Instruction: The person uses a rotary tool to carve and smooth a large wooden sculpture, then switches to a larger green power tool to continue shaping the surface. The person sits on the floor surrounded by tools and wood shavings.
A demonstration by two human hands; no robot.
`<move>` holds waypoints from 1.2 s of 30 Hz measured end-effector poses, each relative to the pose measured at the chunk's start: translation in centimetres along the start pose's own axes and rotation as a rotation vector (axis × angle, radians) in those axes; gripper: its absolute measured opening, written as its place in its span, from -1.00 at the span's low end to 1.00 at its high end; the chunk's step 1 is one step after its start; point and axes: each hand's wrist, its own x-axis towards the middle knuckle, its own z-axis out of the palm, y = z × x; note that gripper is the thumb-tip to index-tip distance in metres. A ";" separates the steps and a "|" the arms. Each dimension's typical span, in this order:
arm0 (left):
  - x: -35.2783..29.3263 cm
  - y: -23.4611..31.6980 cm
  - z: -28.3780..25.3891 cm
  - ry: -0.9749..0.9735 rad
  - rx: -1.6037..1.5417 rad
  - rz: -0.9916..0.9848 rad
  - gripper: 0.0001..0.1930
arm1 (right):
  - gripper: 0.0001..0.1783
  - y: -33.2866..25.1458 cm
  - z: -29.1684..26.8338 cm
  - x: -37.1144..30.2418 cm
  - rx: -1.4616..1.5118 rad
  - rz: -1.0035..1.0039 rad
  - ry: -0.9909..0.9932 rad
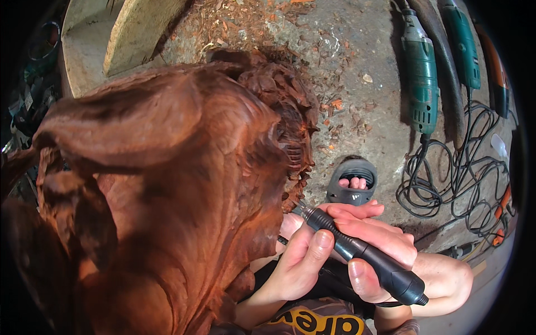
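Note:
My right hand (385, 245) is wrapped round a black rotary carving handpiece (365, 252), its fingers over the top and the thumb along the near side. My left hand (298, 265) is at the front part of the handpiece, thumb pressed against its side; most of its fingers are hidden behind the tool. The thin metal bit (302, 206) points up and left, right by the edge of a large reddish-brown wood carving (184, 167). Whether the bit touches the wood I cannot tell. Smooth folds cover the carving's body, with finer detail along its right edge.
Two green power tools, a nearer grinder (421, 84) and a farther one (464, 50), lie on the concrete floor at right beside tangled black cables (441, 178). My sandalled foot (353, 181) is just beyond my hands. Wood chips (340, 106) litter the floor; pale curved boards (134, 36) stand at far left.

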 end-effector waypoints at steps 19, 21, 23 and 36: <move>-1.8 0.6 -0.6 -0.049 -0.014 -0.098 -0.19 | -0.48 -3.2 4.5 -2.5 -0.491 0.130 -0.037; -2.0 0.5 -0.6 -0.024 -0.019 -0.106 -0.17 | -0.46 -1.4 5.0 -2.4 -0.460 -0.069 0.023; -2.0 0.6 -0.7 -0.050 -0.088 -0.150 -0.16 | -0.46 -0.7 5.2 -2.5 -0.421 -0.152 0.088; -0.8 1.8 -0.2 0.055 -0.023 -0.152 -0.13 | -0.46 -3.0 4.9 -1.4 -0.503 0.061 0.095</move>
